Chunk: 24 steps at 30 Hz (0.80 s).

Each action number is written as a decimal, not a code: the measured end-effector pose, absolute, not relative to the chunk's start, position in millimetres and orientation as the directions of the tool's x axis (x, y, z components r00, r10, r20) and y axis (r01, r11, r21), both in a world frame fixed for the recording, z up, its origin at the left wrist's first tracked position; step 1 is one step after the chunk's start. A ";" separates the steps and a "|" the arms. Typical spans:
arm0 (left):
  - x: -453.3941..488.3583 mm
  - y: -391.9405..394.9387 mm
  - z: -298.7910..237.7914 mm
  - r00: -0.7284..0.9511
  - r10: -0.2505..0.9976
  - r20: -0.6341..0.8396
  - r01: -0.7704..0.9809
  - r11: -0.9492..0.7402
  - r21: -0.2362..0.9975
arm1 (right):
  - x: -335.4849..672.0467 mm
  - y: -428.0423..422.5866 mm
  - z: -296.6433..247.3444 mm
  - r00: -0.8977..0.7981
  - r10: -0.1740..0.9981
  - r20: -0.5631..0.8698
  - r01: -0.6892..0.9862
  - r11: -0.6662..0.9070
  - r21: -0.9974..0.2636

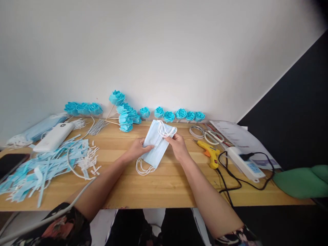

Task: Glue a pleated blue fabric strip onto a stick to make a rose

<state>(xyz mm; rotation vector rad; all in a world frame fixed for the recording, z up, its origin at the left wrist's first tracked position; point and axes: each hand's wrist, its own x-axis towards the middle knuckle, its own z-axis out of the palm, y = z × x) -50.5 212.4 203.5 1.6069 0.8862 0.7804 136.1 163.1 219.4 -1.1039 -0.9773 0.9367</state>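
A small stack of light blue face masks [156,145] with white ear loops is held just above the middle of the wooden table [164,184]. My left hand [138,149] grips the stack's left edge with thumb on top. On the right side, my right hand [178,146] pinches the stack's upper edge near the ear loops. Both hands are closed on the masks.
Blue mask-fabric roses [169,115] line the wall, some on sticks [120,109]. Cut blue strips [43,167], a white power bank [53,136], a phone [11,162] and packed masks [38,128] lie left. Scissors [214,136], yellow glue gun [210,153], power strip [246,164], papers [241,136] and a green object [302,181] sit right.
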 end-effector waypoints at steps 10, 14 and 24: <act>-64.4 215.9 212.4 0.701 0.707 -0.092 0.220 -0.091 0.971 | 167.8 163.9 239.2 0.414 0.908 0.066 -0.436 0.262 -0.861; -67.0 215.0 214.9 0.735 0.647 -0.202 0.202 0.075 0.977 | 170.8 168.0 232.8 0.388 0.922 -0.025 -0.489 0.182 -0.853; -60.9 218.2 207.4 0.539 0.827 -0.163 -0.052 0.226 0.973 | 149.1 163.4 229.5 0.096 0.995 -0.003 -0.452 0.041 -0.891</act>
